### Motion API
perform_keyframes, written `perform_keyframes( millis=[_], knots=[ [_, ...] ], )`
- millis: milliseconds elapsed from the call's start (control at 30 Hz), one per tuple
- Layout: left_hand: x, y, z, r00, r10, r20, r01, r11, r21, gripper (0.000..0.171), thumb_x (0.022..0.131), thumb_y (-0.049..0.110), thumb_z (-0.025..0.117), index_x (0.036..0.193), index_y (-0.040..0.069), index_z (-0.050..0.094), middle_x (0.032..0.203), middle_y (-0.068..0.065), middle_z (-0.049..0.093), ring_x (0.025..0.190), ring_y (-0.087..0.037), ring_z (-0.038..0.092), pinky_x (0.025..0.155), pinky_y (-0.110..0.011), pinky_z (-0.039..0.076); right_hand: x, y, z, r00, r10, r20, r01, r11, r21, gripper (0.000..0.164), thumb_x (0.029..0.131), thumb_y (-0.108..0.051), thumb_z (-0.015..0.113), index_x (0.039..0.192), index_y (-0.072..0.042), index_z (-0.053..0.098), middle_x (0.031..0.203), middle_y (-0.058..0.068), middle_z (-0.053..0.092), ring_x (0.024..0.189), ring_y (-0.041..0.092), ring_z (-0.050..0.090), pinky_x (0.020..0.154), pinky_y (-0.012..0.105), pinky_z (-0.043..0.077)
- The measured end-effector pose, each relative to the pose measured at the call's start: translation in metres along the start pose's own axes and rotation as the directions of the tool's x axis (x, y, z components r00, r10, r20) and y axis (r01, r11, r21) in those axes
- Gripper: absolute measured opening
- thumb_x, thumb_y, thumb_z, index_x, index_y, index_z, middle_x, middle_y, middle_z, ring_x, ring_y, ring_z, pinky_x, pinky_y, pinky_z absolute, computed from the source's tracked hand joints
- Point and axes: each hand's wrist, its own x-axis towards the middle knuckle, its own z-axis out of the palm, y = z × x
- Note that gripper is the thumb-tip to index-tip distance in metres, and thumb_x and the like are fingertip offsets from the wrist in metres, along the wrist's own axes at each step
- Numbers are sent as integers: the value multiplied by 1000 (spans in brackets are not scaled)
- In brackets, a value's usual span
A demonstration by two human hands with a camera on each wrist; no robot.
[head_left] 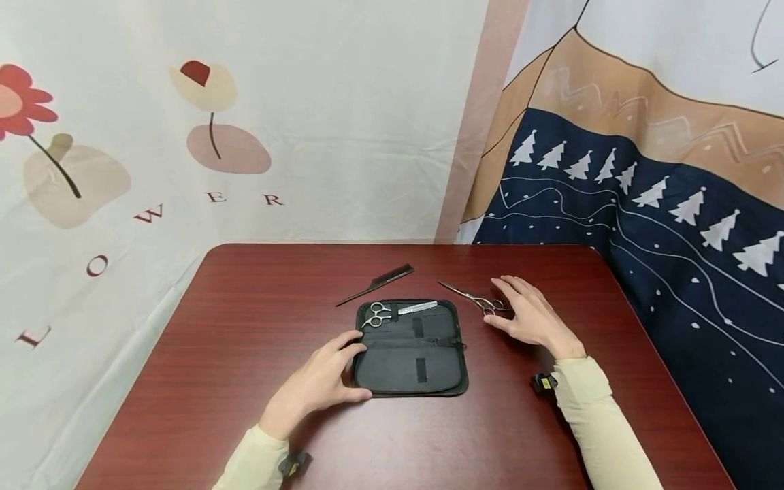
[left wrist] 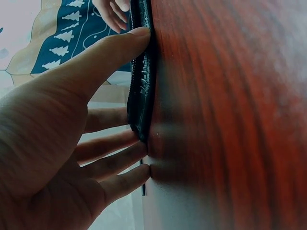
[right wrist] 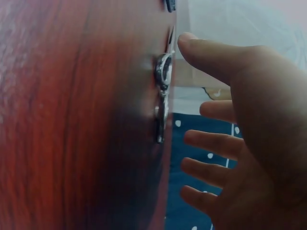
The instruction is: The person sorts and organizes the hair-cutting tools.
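Observation:
A black zip case lies unfolded on the table, with silver scissors tucked under a strap in its upper half. My left hand rests against the case's left side, thumb at the front corner and fingers spread along the edge. In the left wrist view the thumb touches the case's rim. A second pair of scissors lies right of the case, points toward the back left. Around its finger loops hovers my right hand, fingers extended and apart from the scissors in the right wrist view.
A black tail comb lies behind the case, its thin handle pointing left. All of it sits on a reddish-brown wooden table. Printed cloth hangs behind the table and along its right side.

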Motion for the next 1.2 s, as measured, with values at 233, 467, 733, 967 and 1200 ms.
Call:
perform_keyframes(
  millis=[233, 467, 733, 967, 1200],
  knots=[
    [1, 0, 1, 1000, 5, 0, -5, 1000, -1, 82, 66, 48, 91, 129, 0, 68, 145, -18, 54, 125, -31, 56, 100, -47, 52, 1, 0, 5, 999, 36, 41, -36, 999, 14, 80, 86, -44, 80, 149, -2, 54, 150, 23, 46, 137, 40, 38, 111, 63, 34],
    [1, 0, 1, 1000, 1, 4, -1, 1000, -6, 81, 67, 48, 91, 129, 1, 68, 145, -17, 54, 126, -30, 56, 100, -47, 52, 4, -4, 12, 1000, -11, 1, 11, 999, 49, 68, 86, -36, 82, 140, 1, 61, 143, 20, 53, 130, 38, 44, 107, 60, 40],
    [1, 0, 1, 1000, 13, -6, -13, 1000, -12, 81, 66, 46, 92, 128, 0, 68, 145, -19, 54, 125, -31, 56, 99, -48, 52, 7, -6, 15, 996, -87, -15, 87, 995, 45, 48, 88, -26, 81, 127, 1, 71, 128, 16, 62, 116, 34, 51, 97, 55, 47],
    [1, 0, 0, 1000, -3, 11, 3, 1000, -17, 80, 68, 49, 90, 129, 2, 68, 145, -17, 54, 126, -31, 55, 101, -47, 51, 8, -8, 16, 994, -113, -4, 113, 993, 32, 42, 90, -21, 80, 125, 1, 71, 123, 14, 63, 112, 29, 53, 96, 49, 50],
    [1, 0, 1, 1000, -3, 4, 3, 1000, -16, 80, 67, 47, 91, 128, 1, 68, 145, -18, 54, 125, -32, 56, 100, -49, 52, 11, -11, 16, 991, -132, -13, 132, 991, 23, 36, 89, -15, 80, 120, 2, 73, 115, 13, 66, 105, 27, 56, 90, 45, 52]
  ],
)
